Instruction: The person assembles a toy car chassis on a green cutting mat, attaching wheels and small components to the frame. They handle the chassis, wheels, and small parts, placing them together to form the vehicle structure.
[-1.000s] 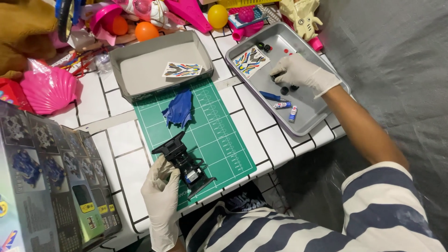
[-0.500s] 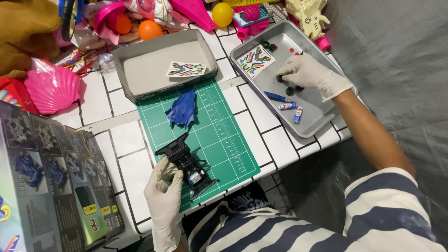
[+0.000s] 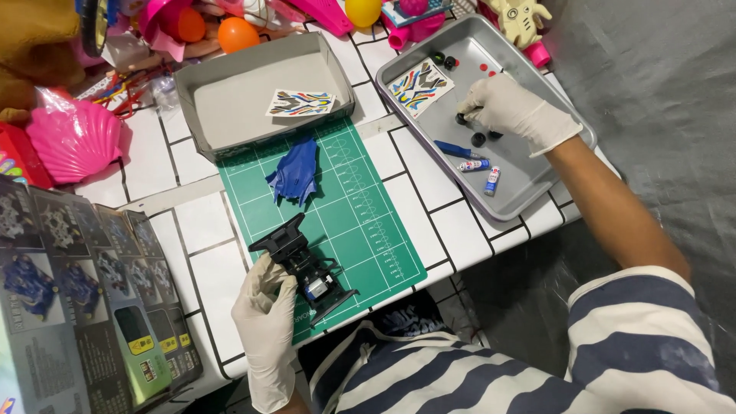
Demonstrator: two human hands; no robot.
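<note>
Head view, taking the green cutting mat [image 3: 360, 222] as landmark: left of it a printed kit box [image 3: 77, 307] lies on the white tiled table [image 3: 192, 222]. At the mat's near-left corner the gloved left hand [image 3: 264, 322] has its grip closed on the black toy car chassis [image 3: 307, 268] — the chassis rests on the mat. On the mat's far part lies a blue car body shell [image 3: 294, 172]. Right of the mat, in a metal tray [image 3: 537, 184], the gloved right hand [image 3: 514, 111] pinches a small black wheel [image 3: 462, 119] — fingers together on it.
</note>
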